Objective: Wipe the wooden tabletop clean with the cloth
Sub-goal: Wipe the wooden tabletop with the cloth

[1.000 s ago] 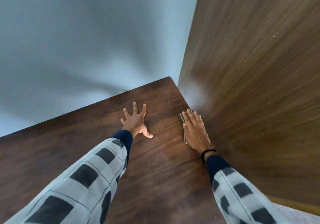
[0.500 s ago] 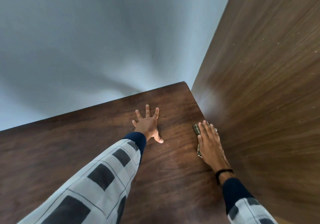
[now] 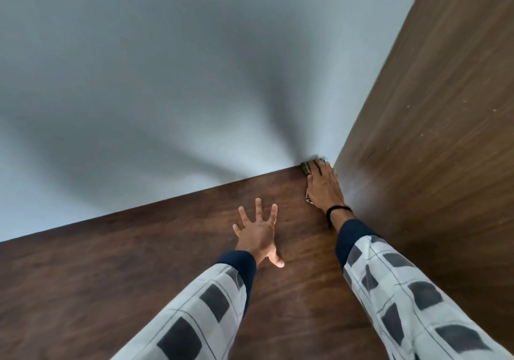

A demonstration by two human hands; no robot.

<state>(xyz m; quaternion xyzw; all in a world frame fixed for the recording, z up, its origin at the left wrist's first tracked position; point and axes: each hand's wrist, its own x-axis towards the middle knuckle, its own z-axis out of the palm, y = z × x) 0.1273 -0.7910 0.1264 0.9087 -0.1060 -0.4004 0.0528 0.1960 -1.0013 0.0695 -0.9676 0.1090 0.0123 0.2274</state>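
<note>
The dark wooden tabletop (image 3: 139, 262) fills the lower half of the view. My right hand (image 3: 324, 187) lies flat on a dark checked cloth (image 3: 306, 168), pressing it into the far right corner where the table meets the wall and the side panel. Only the cloth's far edge and a bit near my wrist show; my palm hides the rest. My left hand (image 3: 257, 233) rests flat on the wood a little nearer and to the left, fingers spread, holding nothing.
A pale grey wall (image 3: 167, 81) rises along the table's far edge. A tall brown wooden panel (image 3: 431, 137) stands upright along the right side, close against my right hand. Bare wood stretches to the left.
My right hand has slid the cloth away from me along the side panel into the far corner. My left hand stays planted on the wood with fingers spread.
</note>
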